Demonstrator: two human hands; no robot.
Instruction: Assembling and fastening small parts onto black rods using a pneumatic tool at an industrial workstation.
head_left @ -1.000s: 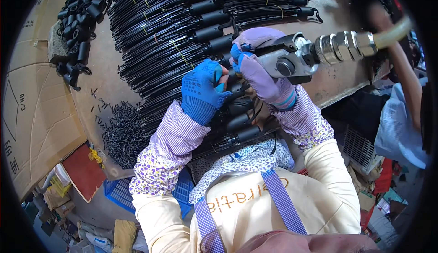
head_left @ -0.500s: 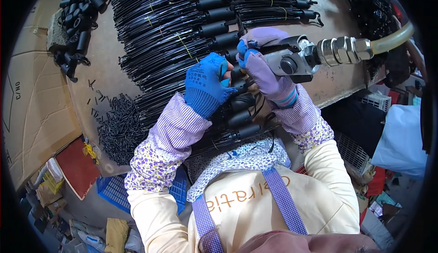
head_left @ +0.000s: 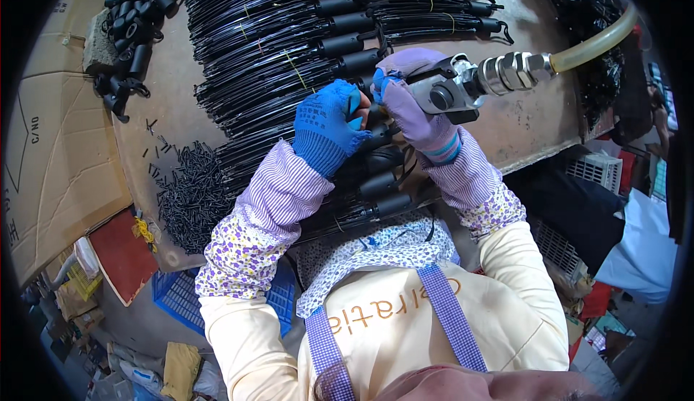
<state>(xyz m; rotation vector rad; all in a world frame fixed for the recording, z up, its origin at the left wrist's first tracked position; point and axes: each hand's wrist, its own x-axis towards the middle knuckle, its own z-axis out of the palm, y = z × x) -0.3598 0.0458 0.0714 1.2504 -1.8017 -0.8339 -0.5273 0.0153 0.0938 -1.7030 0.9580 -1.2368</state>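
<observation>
My left hand (head_left: pixel 329 126), in a blue glove with bare fingertips showing, is curled closed at a black cylindrical umbrella handle (head_left: pixel 379 137). Purple-gloved, my right hand (head_left: pixel 419 108) wraps around a silver air-powered driver (head_left: pixel 442 97); its tip points toward the left fingers and is hidden between the hands. Under and beyond both hands, folded umbrella frames (head_left: pixel 253 76) with thin black ribs lie in a stacked row, handles to the right. Left of the frames sits a heap of small black screws (head_left: pixel 191 202).
Loose black handle parts (head_left: pixel 137 25) lie at the far left beside a grey block (head_left: pixel 99 47). A clear hose (head_left: pixel 600 43) runs from the driver to the upper right. Cardboard (head_left: pixel 65 141) borders the table on the left; a blue crate (head_left: pixel 181 300) stands below its edge.
The driver and its hose have shifted slightly left, with the right hand turning a little. My left hand stays at nearly the same place. The whole view has moved slightly.
</observation>
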